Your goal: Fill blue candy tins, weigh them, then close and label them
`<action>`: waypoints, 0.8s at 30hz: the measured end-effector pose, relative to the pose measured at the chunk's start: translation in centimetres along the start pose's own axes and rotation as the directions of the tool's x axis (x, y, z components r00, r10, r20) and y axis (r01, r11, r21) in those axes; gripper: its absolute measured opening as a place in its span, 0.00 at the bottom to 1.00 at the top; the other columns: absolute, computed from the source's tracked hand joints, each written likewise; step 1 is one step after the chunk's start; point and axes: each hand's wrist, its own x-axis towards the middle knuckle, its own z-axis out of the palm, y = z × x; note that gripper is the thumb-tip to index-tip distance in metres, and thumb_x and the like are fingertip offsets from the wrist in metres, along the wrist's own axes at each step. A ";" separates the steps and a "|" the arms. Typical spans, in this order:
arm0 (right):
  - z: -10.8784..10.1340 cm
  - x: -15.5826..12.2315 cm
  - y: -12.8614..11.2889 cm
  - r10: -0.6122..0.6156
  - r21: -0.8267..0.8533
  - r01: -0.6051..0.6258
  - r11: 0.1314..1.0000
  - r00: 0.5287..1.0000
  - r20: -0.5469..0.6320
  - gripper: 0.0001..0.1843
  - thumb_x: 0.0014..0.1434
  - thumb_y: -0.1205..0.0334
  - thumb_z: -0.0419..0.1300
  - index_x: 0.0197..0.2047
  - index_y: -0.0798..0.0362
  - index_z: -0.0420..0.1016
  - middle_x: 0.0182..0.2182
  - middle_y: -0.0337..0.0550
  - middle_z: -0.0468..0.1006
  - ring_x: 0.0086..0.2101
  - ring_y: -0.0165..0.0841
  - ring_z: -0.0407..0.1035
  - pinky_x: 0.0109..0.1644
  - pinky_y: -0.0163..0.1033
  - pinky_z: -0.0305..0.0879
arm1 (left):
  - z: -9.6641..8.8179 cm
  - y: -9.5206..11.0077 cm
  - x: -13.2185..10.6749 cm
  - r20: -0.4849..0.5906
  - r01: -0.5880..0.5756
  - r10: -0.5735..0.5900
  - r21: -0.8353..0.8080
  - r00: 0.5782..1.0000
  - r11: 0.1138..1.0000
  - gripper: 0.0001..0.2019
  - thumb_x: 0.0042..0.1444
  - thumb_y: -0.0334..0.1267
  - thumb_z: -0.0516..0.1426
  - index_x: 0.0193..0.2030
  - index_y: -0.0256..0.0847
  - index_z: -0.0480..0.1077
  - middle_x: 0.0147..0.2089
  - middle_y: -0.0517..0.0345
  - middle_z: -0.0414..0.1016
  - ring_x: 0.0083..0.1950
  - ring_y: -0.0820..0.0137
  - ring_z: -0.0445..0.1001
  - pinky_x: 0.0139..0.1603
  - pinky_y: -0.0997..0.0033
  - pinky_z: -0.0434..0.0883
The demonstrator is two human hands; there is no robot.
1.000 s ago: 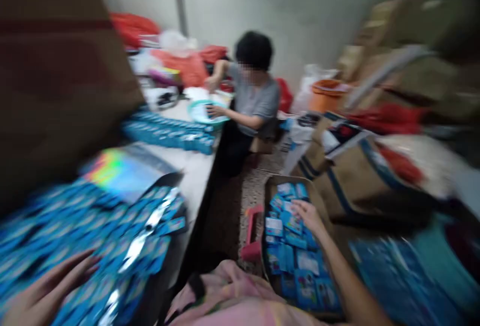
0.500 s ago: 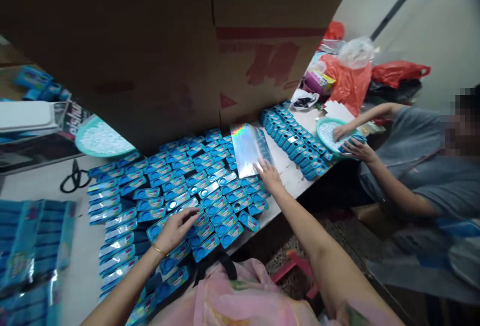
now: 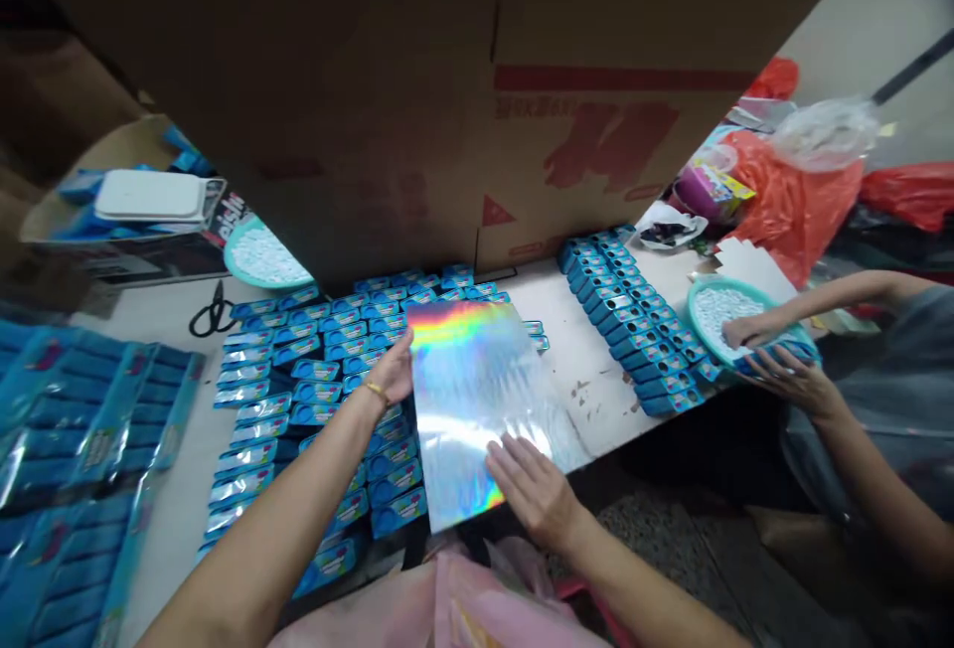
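A shiny rainbow holographic sheet [image 3: 477, 380] lies tilted over rows of small blue boxes [image 3: 317, 392], its lower right part over the white table. My left hand [image 3: 395, 370], with a thin gold bracelet at the wrist, grips the sheet's left edge; the thumb shows and the other fingers are partly hidden. Flat on the sheet's lower right part rests my right hand [image 3: 533, 491], fingers stretched out. Blue boxes stand close-packed left of the sheet, and some are covered by it.
A big cardboard box [image 3: 417, 111] stands behind the rows. Scissors [image 3: 213, 312] and blister packs [image 3: 81, 429] lie left. At right, beyond another block of blue boxes [image 3: 633, 325], a co-worker's hand [image 3: 752, 328] reaches into a turquoise basin [image 3: 697, 305] of white pieces.
The sheet has come toward me and now lies over the box rows. My left hand has moved up to its left edge; my right hand has slid down along it. The view has shifted.
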 end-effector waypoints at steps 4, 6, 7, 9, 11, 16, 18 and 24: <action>2.9 -1.3 -0.5 -0.141 0.106 0.125 0.987 0.976 0.168 0.28 0.59 0.67 0.46 0.63 0.47 0.45 0.59 0.40 0.54 0.60 0.38 0.43 0.61 0.52 0.49 | -2.7 -1.2 1.2 -0.230 -0.047 -0.004 -0.215 0.973 0.975 0.19 0.39 0.36 0.63 0.40 0.36 0.67 0.32 0.53 0.75 0.29 0.67 0.73 0.31 0.67 0.71; 3.0 0.0 0.4 -0.174 0.175 0.136 0.975 0.959 0.224 0.29 0.57 0.57 0.52 0.61 0.46 0.50 0.59 0.41 0.56 0.60 0.39 0.44 0.62 0.54 0.46 | -2.9 -1.7 0.5 -0.280 -0.087 0.018 -0.238 0.960 0.967 0.18 0.37 0.33 0.63 0.39 0.37 0.66 0.31 0.56 0.75 0.28 0.70 0.73 0.30 0.70 0.71; 2.6 1.2 1.0 -0.171 0.202 0.128 0.971 0.963 0.209 0.30 0.55 0.52 0.54 0.60 0.46 0.52 0.58 0.42 0.57 0.59 0.39 0.45 0.61 0.54 0.46 | -2.7 -1.8 -0.1 -0.277 -0.105 0.034 -0.246 0.960 0.964 0.18 0.38 0.32 0.63 0.39 0.37 0.67 0.32 0.57 0.75 0.28 0.70 0.73 0.30 0.71 0.70; 1.0 4.9 2.4 -0.100 0.211 0.081 0.974 0.992 0.078 0.30 0.55 0.51 0.53 0.59 0.49 0.53 0.57 0.44 0.58 0.59 0.37 0.45 0.61 0.52 0.47 | -2.1 -1.7 -1.4 -0.239 -0.142 0.079 -0.259 0.968 0.955 0.18 0.40 0.33 0.63 0.41 0.38 0.67 0.35 0.57 0.75 0.31 0.71 0.73 0.34 0.72 0.70; -1.1 9.7 3.8 0.027 0.156 -0.005 0.988 0.990 -0.138 0.26 0.58 0.57 0.50 0.59 0.52 0.54 0.57 0.46 0.58 0.59 0.36 0.45 0.61 0.51 0.45 | -1.4 -1.3 -2.9 -0.188 -0.181 0.134 -0.264 0.973 0.947 0.18 0.42 0.35 0.62 0.42 0.39 0.67 0.38 0.56 0.75 0.34 0.71 0.73 0.37 0.71 0.70; -3.7 20.2 5.7 -0.030 0.109 0.058 0.992 0.969 -0.247 0.19 0.56 0.54 0.54 0.51 0.49 0.66 0.46 0.44 0.71 0.51 0.37 0.59 0.57 0.49 0.50 | -0.5 -1.2 -5.2 -0.144 -0.243 0.213 -0.236 0.966 0.941 0.15 0.46 0.36 0.60 0.42 0.38 0.68 0.39 0.56 0.75 0.39 0.70 0.73 0.42 0.69 0.68; -3.2 22.0 5.9 -0.041 0.172 0.078 0.982 0.978 -0.206 0.14 0.55 0.55 0.56 0.43 0.50 0.72 0.36 0.43 0.73 0.41 0.34 0.65 0.49 0.42 0.58 | -0.5 -1.3 -5.5 -0.153 -0.248 0.219 -0.211 0.964 0.945 0.14 0.46 0.36 0.59 0.42 0.38 0.68 0.39 0.55 0.74 0.38 0.70 0.73 0.42 0.69 0.68; -1.3 21.9 5.4 -0.041 0.342 0.091 0.935 0.988 -0.152 0.08 0.55 0.59 0.57 0.34 0.51 0.75 0.26 0.39 0.70 0.32 0.28 0.64 0.35 0.32 0.59 | -0.6 -0.1 -5.3 -0.307 -0.398 0.359 -0.072 0.881 0.915 0.24 0.45 0.37 0.60 0.51 0.41 0.63 0.35 0.58 0.74 0.34 0.72 0.72 0.37 0.73 0.68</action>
